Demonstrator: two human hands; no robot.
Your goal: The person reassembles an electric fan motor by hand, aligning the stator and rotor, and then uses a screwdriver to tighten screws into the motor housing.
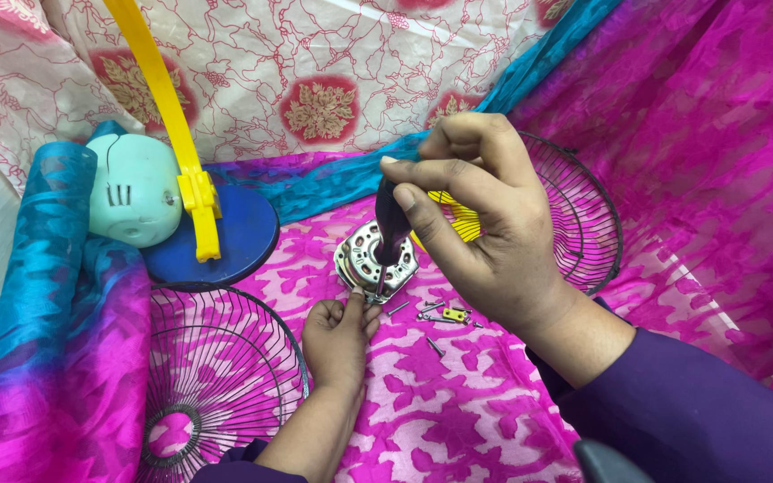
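Note:
A silver metal fan motor point(364, 255) lies on the pink patterned cloth. My right hand point(480, 215) grips a dark-handled screwdriver point(391, 224) upright, its tip down on the motor's near edge. My left hand point(340, 335) rests on the cloth just below the motor, thumb and fingertips touching its front edge. Several loose screws point(436, 315) and a small yellow part point(454, 314) lie on the cloth right of my left hand.
A black wire fan guard point(225, 358) lies at the lower left and another point(588, 215) leans at the right. A blue round base point(243, 237) with a yellow stand point(176, 116) and a pale green motor housing point(136, 188) sit at the back left.

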